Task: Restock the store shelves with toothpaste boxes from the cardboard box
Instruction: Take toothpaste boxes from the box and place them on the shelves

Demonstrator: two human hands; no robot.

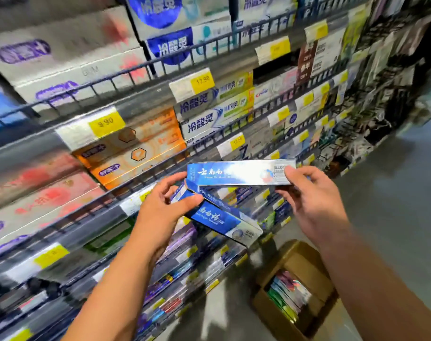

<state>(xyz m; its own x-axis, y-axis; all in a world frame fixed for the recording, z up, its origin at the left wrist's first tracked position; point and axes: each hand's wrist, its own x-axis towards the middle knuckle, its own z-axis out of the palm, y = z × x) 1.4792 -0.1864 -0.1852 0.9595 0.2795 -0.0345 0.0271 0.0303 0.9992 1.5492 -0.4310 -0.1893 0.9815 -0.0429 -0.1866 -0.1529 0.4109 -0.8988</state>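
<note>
The right hand (315, 200) is pinching 1 blue toothpaste box (236, 172) level, seemingly for slotting into the shelves (140, 104) at 11 o'clock; the left hand (163, 205) is gripping a 2nd box (217, 217) in reserve.

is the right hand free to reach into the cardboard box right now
Probably not yet: the right hand pinches the upper blue toothpaste box, though nothing covers the open cardboard box below.

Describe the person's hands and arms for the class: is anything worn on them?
Nothing is worn that the head view shows. The left hand and right hand have no gloves, and no rings are visible. The left forearm and right forearm are bare, with no sleeve, watch or bracelet in frame.
</note>
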